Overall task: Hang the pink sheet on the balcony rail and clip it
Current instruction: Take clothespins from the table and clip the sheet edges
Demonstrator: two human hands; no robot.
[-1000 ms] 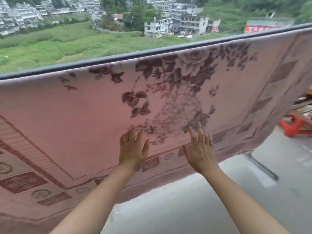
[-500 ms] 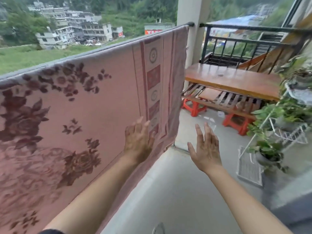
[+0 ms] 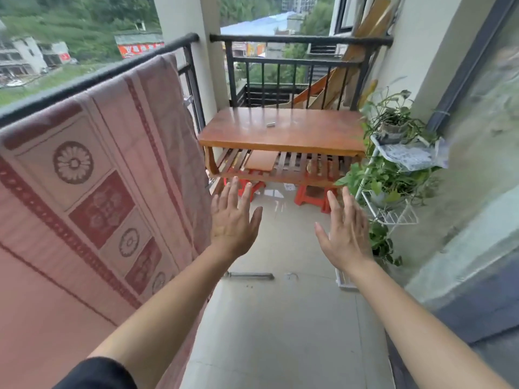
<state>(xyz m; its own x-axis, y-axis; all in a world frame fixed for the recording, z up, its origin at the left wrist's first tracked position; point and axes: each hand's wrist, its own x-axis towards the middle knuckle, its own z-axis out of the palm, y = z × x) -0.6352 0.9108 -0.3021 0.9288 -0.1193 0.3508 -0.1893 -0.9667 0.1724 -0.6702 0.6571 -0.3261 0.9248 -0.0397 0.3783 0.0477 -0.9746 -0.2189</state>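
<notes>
Both hands, left hand (image 3: 234,220) and right hand (image 3: 344,234), hover spread wide and empty beside the pink sheet (image 3: 84,192), facing a wooden table (image 3: 280,130).

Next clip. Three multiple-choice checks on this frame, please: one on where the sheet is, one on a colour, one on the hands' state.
1. Where is the pink sheet? A draped over the balcony rail; B on the floor; C on the plant rack.
2. What colour are the stools under the wooden table? A blue; B red; C white.
3. How are the left hand and right hand? A both open, empty; B left grips the sheet; C right pinches a clip.
Answers: 1 A, it hangs from the rail; 2 B, red legs show below the table; 3 A, fingers straight, nothing held.
</notes>
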